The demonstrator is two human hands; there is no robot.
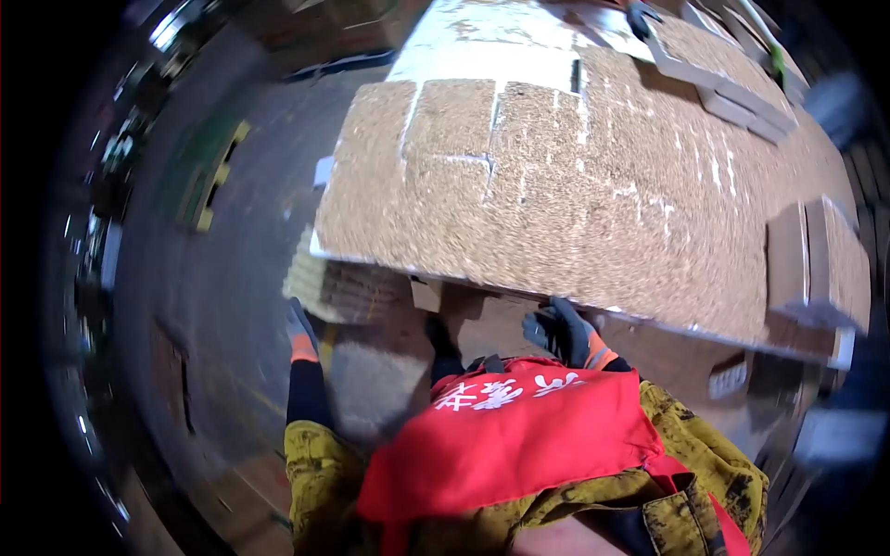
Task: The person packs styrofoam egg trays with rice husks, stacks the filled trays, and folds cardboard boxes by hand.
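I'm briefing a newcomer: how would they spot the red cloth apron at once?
Find the large tan speckled work surface. At its near edge is the person's dark-gloved right hand, and below that spreads the red cloth apron. Its white lettering sets it apart from the mottled yellow-and-black sleeves.

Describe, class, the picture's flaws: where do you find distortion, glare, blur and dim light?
Head view: fisheye distortion, the scene bending round inside black corners; head view: glare, the white patch beyond the brown tabletop looking washed out; head view: blur, the left hand and the slatted stack looking soft; head view: dim light, the floor darker than the tabletop.
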